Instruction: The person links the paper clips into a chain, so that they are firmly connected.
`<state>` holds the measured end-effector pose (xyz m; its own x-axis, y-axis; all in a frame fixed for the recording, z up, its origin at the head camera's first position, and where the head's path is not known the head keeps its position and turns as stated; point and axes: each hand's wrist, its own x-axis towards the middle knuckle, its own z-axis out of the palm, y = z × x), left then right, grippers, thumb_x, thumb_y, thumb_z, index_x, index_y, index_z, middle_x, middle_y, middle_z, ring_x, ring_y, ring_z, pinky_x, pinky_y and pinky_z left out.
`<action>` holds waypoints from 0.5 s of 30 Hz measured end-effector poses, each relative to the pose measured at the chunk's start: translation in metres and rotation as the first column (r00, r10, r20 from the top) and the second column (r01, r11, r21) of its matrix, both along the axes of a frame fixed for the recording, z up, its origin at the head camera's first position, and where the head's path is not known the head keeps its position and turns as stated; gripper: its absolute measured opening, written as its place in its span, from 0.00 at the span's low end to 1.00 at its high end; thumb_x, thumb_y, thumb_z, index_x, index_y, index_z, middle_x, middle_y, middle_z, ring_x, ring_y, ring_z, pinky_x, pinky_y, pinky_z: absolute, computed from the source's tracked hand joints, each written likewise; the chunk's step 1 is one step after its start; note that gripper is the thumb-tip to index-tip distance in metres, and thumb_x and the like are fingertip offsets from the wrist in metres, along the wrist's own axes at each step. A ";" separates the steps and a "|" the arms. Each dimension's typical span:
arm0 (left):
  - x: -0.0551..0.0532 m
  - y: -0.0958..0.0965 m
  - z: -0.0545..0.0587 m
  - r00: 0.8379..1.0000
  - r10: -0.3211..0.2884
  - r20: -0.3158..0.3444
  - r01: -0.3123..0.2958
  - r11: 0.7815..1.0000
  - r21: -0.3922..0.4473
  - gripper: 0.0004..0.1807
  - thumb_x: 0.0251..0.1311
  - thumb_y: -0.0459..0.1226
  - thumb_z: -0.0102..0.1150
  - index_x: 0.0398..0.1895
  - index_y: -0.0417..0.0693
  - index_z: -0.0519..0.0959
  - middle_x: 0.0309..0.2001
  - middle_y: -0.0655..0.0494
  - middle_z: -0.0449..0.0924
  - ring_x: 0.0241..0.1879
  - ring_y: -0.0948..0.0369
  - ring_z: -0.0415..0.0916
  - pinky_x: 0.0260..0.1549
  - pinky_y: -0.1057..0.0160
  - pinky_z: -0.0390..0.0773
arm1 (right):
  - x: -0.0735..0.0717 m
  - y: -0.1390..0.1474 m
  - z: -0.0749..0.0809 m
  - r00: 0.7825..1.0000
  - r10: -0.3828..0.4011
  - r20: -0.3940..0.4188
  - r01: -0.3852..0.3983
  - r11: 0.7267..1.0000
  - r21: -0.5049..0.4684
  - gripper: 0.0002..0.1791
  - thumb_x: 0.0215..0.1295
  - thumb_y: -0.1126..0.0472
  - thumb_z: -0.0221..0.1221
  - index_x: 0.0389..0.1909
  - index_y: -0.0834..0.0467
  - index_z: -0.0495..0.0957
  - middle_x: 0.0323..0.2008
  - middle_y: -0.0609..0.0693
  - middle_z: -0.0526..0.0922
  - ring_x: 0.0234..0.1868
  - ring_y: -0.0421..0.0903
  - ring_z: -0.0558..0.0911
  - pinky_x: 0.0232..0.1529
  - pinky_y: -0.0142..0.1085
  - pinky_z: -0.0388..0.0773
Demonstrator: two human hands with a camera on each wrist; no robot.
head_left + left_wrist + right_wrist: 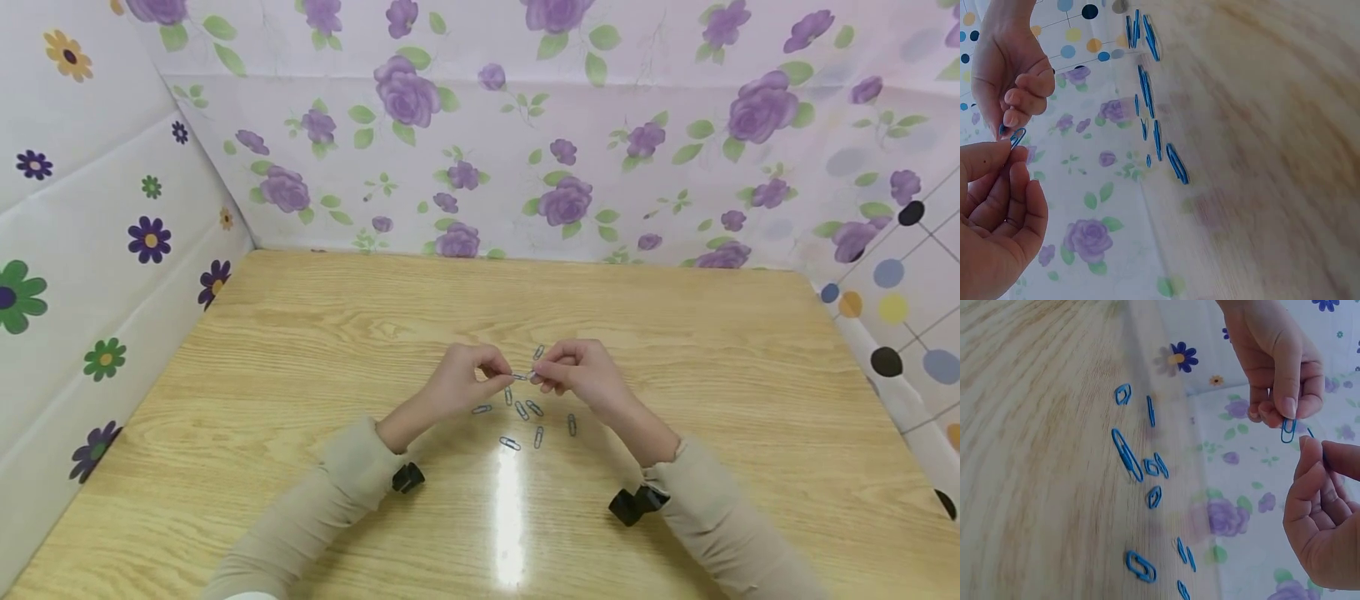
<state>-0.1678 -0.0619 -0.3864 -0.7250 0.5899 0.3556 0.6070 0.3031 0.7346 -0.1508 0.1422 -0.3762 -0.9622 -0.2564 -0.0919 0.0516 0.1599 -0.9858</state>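
Above the table my left hand (468,379) pinches a blue paper clip (1288,432) between thumb and fingertips, its looped end sticking out. Facing it, my right hand (581,375) pinches a second blue paper clip (1310,433), mostly hidden by the fingers. In the right wrist view the two clips are close together with a small gap between them. Several loose blue paper clips lie scattered under and in front of the hands, among them one near the front (510,444) and one to the right (572,425). Another paper clip (538,352) lies beyond the hands.
The wooden table (337,308) has a light grain and a bright reflection near its front. Behind it hangs a purple-flowered cloth (510,167), with patterned sheets at the left and right. A small black device (633,504) sits at each wrist.
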 end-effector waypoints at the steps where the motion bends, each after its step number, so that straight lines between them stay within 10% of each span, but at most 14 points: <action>1: 0.000 0.001 -0.001 1.000 -0.004 -0.007 0.004 1.000 0.004 0.02 0.53 0.28 0.60 0.25 0.38 0.78 0.26 0.53 0.80 0.26 0.65 0.75 0.30 0.64 0.78 | 0.000 -0.001 0.000 1.000 -0.002 0.002 0.002 1.000 -0.008 0.08 0.59 0.67 0.58 0.30 0.71 0.76 0.22 0.52 0.82 0.22 0.42 0.79 0.23 0.29 0.74; 15: 0.002 0.006 -0.003 0.994 -0.007 -0.106 0.010 1.000 0.026 0.03 0.50 0.24 0.61 0.25 0.38 0.78 0.25 0.51 0.80 0.26 0.63 0.76 0.29 0.71 0.77 | 0.003 -0.010 -0.004 0.999 -0.032 0.003 0.033 0.997 -0.073 0.07 0.60 0.68 0.57 0.28 0.70 0.75 0.18 0.49 0.79 0.18 0.40 0.75 0.20 0.28 0.72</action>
